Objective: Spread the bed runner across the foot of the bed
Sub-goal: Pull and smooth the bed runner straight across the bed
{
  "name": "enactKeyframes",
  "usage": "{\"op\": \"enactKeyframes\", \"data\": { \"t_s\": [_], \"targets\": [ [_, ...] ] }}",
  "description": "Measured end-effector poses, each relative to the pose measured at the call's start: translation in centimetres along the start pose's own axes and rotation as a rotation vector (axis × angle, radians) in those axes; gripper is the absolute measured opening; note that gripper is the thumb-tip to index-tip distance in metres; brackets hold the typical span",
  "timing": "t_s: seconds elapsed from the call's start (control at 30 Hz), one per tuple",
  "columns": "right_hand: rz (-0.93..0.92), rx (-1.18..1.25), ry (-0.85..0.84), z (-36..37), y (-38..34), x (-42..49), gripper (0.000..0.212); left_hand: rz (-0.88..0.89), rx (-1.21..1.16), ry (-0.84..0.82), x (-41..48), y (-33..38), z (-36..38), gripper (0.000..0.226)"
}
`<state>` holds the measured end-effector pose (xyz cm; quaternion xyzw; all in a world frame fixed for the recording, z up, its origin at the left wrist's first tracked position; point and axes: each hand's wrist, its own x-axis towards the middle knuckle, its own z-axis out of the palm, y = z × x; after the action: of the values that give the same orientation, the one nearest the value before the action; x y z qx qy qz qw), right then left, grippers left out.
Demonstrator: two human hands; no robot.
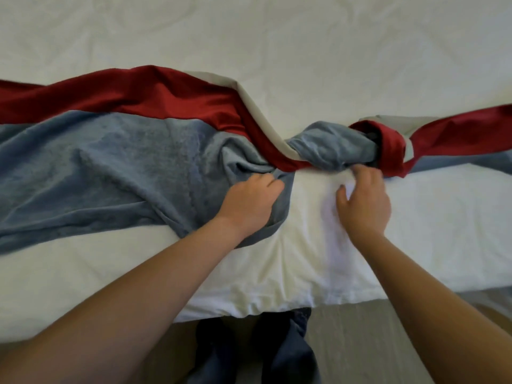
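1. Between left grip (249,200) and right grip (363,200): bare sheet (307,217), open passage.
2. Just beyond right grip: bed runner (155,162) bunches into a raised twist.
3. Nearer than both grips: flat sheet, unobstructed.

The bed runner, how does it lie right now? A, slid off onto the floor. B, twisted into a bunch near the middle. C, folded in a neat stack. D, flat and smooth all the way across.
B: the bed runner is twisted just beyond the right hand, its red band wrapping over the blue part, while the left hand is on the wider, spread stretch.
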<state>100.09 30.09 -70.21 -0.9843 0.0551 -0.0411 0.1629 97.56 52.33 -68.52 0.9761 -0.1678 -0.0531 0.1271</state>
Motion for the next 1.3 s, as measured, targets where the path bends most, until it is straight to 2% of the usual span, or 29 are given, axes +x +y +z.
{"op": "enactKeyframes", "data": {
  "t_s": [0.1,0.17,0.3,0.5,0.57,0.67,0.83,0.93,1.03,1.1,1.17,1.23,1.3],
  "targets": [
    [0.292,0.171,0.104,-0.7,2.6,3.0,0.046,0.023,0.122,0.046,4.3,0.8,-0.3,0.033],
    [0.334,0.183,0.077,-0.9,3.9,4.9,0.056,0.017,0.176,0.039,6.8,0.9,-0.6,0.036],
    [0.242,0.136,0.012,-1.2,5.5,8.1,0.061,0.017,0.333,0.073,9.9,1.2,-0.7,0.029],
    [0.129,0.143,-0.071,-2.3,7.2,13.2,0.035,0.086,0.423,0.141,13.4,0.5,-0.8,0.015],
    [0.064,0.105,-0.081,-2.7,7.2,14.8,0.037,0.078,0.405,0.140,14.4,0.0,-1.0,0.015],
    [-0.124,-0.021,-0.068,-3.6,7.1,17.9,0.043,0.071,0.427,0.154,16.0,-1.1,-1.9,0.018],
    [-0.494,-0.277,-0.032,-5.6,6.1,25.4,0.037,-0.001,0.405,0.186,20.7,-3.0,-4.3,0.017],
    [-0.505,-0.372,0.008,-6.2,5.4,30.0,0.033,-0.022,0.360,0.203,24.0,-4.3,-5.1,0.018],
    [-0.404,-0.350,0.064,-5.9,4.4,32.6,0.033,-0.117,0.331,0.249,27.0,-5.9,-5.7,0.015],
    [-0.381,-0.321,0.104,-5.1,3.0,32.5,0.020,-0.214,0.323,0.254,28.9,-7.2,-5.7,0.014],
    [-0.499,-0.326,0.037,-3.4,1.9,31.0,0.008,-0.320,0.323,0.220,30.4,-8.4,-5.5,0.016],
    [-0.642,-0.269,-0.120,-1.8,1.7,28.5,0.016,-0.386,0.329,0.171,31.3,-9.2,-5.3,0.016],
    [-0.713,-0.319,-0.246,-0.2,3.0,26.4,0.033,-0.336,0.357,0.153,31.8,-9.3,-5.1,0.019]
  ]
}}
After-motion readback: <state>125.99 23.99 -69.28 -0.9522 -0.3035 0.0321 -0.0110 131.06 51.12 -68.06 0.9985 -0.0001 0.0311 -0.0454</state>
